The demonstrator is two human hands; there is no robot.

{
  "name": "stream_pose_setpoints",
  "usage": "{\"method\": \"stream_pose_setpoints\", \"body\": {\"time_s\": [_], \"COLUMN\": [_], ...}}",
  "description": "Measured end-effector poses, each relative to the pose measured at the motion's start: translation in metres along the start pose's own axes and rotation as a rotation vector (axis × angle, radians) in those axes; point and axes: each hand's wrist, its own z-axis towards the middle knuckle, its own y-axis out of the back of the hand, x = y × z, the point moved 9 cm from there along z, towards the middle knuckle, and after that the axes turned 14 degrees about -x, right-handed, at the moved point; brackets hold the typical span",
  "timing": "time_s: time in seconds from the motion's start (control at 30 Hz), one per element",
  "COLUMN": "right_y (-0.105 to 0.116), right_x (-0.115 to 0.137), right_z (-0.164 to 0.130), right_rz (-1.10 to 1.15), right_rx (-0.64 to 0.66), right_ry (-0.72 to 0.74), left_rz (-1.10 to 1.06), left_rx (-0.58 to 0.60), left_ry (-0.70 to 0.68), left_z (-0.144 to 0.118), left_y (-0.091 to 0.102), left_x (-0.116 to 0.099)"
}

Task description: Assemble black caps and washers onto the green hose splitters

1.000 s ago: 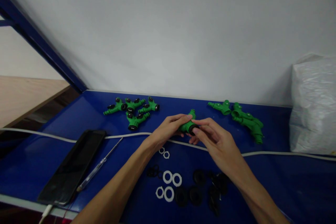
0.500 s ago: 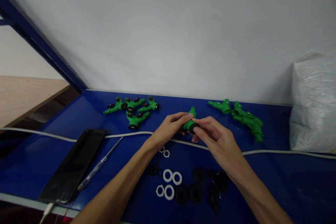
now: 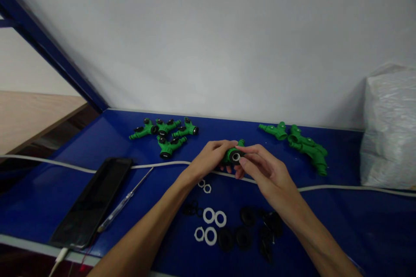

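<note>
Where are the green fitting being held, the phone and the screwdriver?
green fitting (image 3: 233,155): head view, on its black-ringed end between both hands.
phone (image 3: 92,202): head view, middle of its dark screen.
screwdriver (image 3: 125,201): head view, on its clear handle, right of the phone.

You are looking at a dim, evenly lit scene: soft light falls from above and washes the pale grey wall (image 3: 227,39), brightest toward the upper middle of the frame. The glossy blue worktop (image 3: 341,225) stays dark, with a faint sheen at lower right. Small black rings (image 3: 247,233) at the bottom centre merge into murky shadow, their shapes hard to tell. The crinkled white plastic bag (image 3: 388,130) at the right edge looks soft and slightly smeared. Straight lines bow toward the frame's edges, and fine grain covers everything.
</note>
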Motion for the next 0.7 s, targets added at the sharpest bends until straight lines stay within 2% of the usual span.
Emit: {"method": "stream_pose_setpoints", "body": {"time_s": [0.23, 0.5, 0.6, 0.7], "right_y": [0.003, -0.003, 0.000, 0.009], "right_x": [-0.003, 0.005, 0.006, 0.008], "right_z": [0.002, -0.005, -0.004, -0.001], "right_rz": [-0.023, -0.037, -0.148, -0.276], "right_rx": [-0.046, 0.006, -0.037, -0.133], "right_ry": [0.003, 0.039, 0.109, 0.197], "left_rz": [0.038, 0.024, 0.055, 0.098], "left_rx": [-0.017, 0.019, 0.062, 0.031], "left_ry": [-0.039, 0.085, 0.073, 0.052], "left_z": [0.003, -0.006, -0.008, -0.006], "left_y": [0.000, -0.001, -0.005, -0.003], "left_x": [0.002, 0.004, 0.004, 0.004]}}
